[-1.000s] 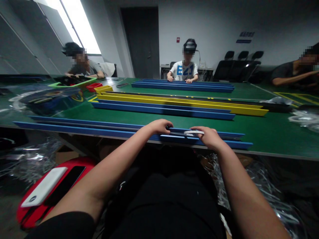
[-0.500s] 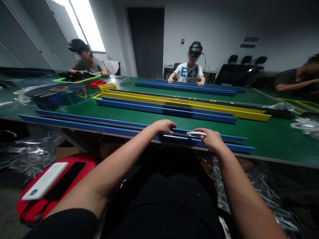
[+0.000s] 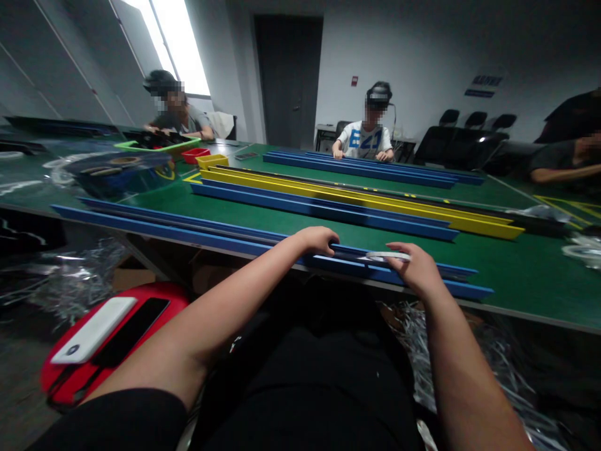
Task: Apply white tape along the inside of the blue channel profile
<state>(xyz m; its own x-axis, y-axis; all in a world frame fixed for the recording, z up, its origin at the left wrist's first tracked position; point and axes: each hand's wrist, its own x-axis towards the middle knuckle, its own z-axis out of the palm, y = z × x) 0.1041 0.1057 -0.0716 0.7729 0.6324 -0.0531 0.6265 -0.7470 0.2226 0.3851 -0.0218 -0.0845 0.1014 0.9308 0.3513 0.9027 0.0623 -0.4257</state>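
Note:
A long blue channel (image 3: 154, 228) with two raised sides lies along the near edge of the table. My left hand (image 3: 315, 240) rests on its middle, thumb and fingers curled down into it; what the fingertips press or pinch is hidden. To the right, my right hand (image 3: 416, 268) pinches a thin white roll of tape (image 3: 387, 256) over the channel. A short pale strip seems to run from the roll toward the channel floor. Further back on the table lie another blue channel (image 3: 319, 210) and a yellow channel (image 3: 498, 228).
Across the green table (image 3: 530, 275) a person (image 3: 369, 138) has both hands on more blue channels (image 3: 361, 168). Another person (image 3: 188, 119) sits far left by a green-rimmed tray (image 3: 181, 147). Yellow (image 3: 213, 161) and red bins (image 3: 195, 155) stand nearby. A red stool (image 3: 154, 294) holds two phone-like devices.
My right hand has moved a little to the right along the channel with the tape roll, widening its gap to my left hand. The whole view has swung slightly left.

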